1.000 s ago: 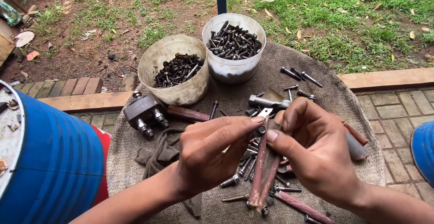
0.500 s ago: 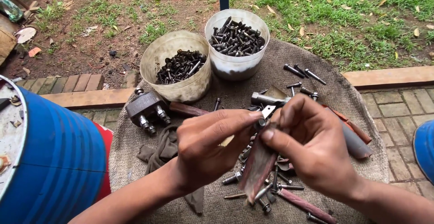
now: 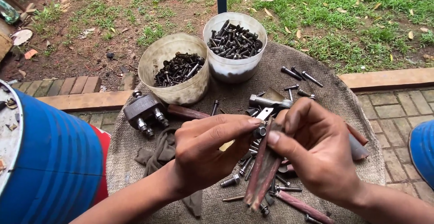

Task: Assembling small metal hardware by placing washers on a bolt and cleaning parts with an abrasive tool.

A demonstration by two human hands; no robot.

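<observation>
My right hand (image 3: 316,147) grips a flat rusty metal strip (image 3: 261,174) that hangs down towards me. A bolt with a nut (image 3: 259,131) sits at the strip's top end, and the thumb and forefinger of my left hand (image 3: 208,154) pinch it there. Both hands hover over a round surface covered with brown sackcloth (image 3: 135,147). Loose bolts (image 3: 233,180) and rusty bars (image 3: 303,206) lie on the cloth under my hands.
Two dirty white tubs (image 3: 174,72) (image 3: 235,43) full of dark bolts stand at the cloth's far edge. A grey metal block with studs (image 3: 143,112) and a dark rag (image 3: 158,154) lie at the left. Blue drums (image 3: 49,151) (image 3: 422,147) flank both sides. Grass lies beyond.
The strip has swung from nearly upright to a slight slant and risen a little. My left fingers have closed in on the bolt at its top.
</observation>
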